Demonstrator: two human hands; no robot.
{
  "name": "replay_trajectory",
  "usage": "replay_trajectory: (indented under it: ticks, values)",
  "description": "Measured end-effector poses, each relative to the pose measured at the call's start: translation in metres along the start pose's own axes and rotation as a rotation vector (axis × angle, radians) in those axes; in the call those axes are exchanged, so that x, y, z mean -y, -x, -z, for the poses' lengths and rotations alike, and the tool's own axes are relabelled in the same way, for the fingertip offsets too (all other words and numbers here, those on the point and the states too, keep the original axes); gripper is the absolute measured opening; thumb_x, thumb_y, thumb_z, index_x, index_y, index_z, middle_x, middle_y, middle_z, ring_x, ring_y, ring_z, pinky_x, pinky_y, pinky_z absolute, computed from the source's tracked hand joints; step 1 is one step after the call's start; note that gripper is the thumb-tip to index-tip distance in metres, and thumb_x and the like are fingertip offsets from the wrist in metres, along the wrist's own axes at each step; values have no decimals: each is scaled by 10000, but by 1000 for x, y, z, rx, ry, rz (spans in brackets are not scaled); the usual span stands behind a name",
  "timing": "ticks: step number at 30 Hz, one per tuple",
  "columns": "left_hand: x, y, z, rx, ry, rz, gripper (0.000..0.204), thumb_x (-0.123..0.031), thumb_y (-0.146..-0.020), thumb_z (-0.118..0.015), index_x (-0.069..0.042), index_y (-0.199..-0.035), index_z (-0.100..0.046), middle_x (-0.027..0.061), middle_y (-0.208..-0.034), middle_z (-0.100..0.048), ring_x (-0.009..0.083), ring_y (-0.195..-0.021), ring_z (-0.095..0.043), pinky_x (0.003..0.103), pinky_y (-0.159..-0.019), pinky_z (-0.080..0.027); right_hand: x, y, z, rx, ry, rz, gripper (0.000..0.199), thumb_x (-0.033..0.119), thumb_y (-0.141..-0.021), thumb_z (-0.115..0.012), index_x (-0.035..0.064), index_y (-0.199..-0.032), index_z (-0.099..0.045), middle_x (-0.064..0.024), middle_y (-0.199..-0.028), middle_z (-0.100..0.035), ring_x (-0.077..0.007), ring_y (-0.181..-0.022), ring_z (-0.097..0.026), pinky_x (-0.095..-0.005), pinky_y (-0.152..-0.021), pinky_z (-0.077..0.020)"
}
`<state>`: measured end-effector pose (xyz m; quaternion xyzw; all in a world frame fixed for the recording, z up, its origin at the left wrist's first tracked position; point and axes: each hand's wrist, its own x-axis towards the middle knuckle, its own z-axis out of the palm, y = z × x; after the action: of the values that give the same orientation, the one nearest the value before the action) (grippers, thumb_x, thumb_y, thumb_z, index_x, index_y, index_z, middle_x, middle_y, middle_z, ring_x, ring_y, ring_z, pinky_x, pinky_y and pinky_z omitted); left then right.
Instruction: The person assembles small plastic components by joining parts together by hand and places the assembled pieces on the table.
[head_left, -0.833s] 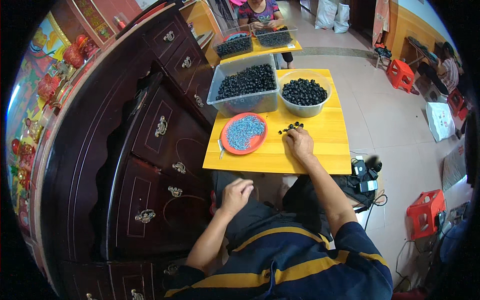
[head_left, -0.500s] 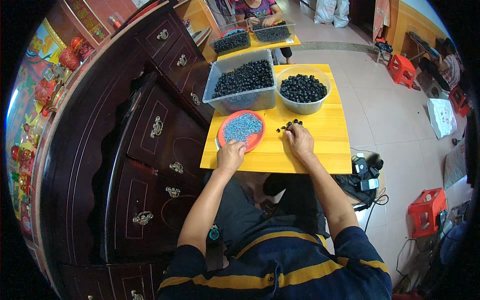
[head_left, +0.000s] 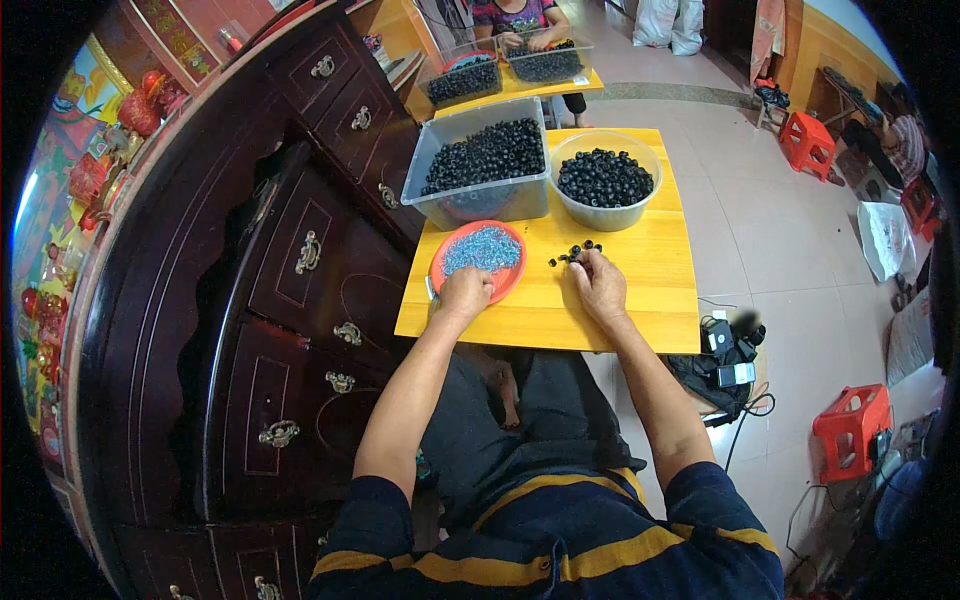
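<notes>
Working head view only, the single view here. Left hand [head_left: 466,294], centre of frame: over the lower-left rim of the red plate [head_left: 512,283], fingers curled in. Fingertips hidden, so can't tell if it has hold of one of the small blue-silver pieces [head_left: 480,248] heaped there. Right hand [head_left: 601,287], just right of centre: fingers bent down at the loose black parts [head_left: 574,254], partly curled. Can't tell if one is pinched.

Plate sits left of the loose parts on the yellow table [head_left: 640,320]. Behind, upper middle of frame: rectangular bin [head_left: 500,202] and, to its right, round tub [head_left: 605,218], both heaped with black parts.

Risks, my judgement:
- Plate tipping or sliding if the left wrist leans on the rim; it would spill the small pieces, and they look hard to gather.
- Loose parts rolling if the right fingers knock them; they look round, and nothing visible fences them in on the tabletop.
- Dropped pick if the left fingers close on several slivers at once, or none.
- Bin and tub are both piled high; a bump to the table could shake parts over the tub's rim first.
</notes>
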<state>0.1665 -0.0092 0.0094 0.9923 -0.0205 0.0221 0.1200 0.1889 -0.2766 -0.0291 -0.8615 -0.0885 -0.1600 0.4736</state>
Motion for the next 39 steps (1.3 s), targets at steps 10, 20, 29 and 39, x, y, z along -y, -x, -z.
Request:
replay_trajectory:
  ticks: [10,20,29,39]
  values:
    - [-7,-6,-4,-58,20,-124,148,-214,-821,-696,-100,-889,-763,143,-918,-709,355,-903,-672,484,-800,-532,-3,2,1,-21,-35,4,174,210,-881,-689,63,-954,-631,-134,-815,-670,-332,-805,-661,-439,-734,-520]
    - [-11,-23,-6,-11,-230,-289,173,-195,-853,-631,-35,-832,-692,181,-888,-685,378,-849,-684,515,-739,-543,-6,1,3,-28,-94,-17,221,159,-838,-709,67,-1025,-634,-124,-886,-671,-294,-805,-661,-402,-742,-524]
    - [-15,-13,14,-141,-91,-364,113,-119,-791,-641,-14,-828,-618,194,-872,-677,371,-848,-688,512,-721,-541,-11,-1,2,-38,-126,10,214,116,-815,-724,61,-1010,-655,-92,-891,-650,-245,-786,-640,-359,-751,-528]
    - [-33,44,10,-220,574,-169,77,-12,-825,-681,-13,-890,-640,76,-770,-684,139,-645,-663,281,-612,-516,-14,1,2,-12,-354,-22,223,55,-825,-735,52,-1045,-694,-52,-861,-670,-144,-726,-627,-283,-710,-524]
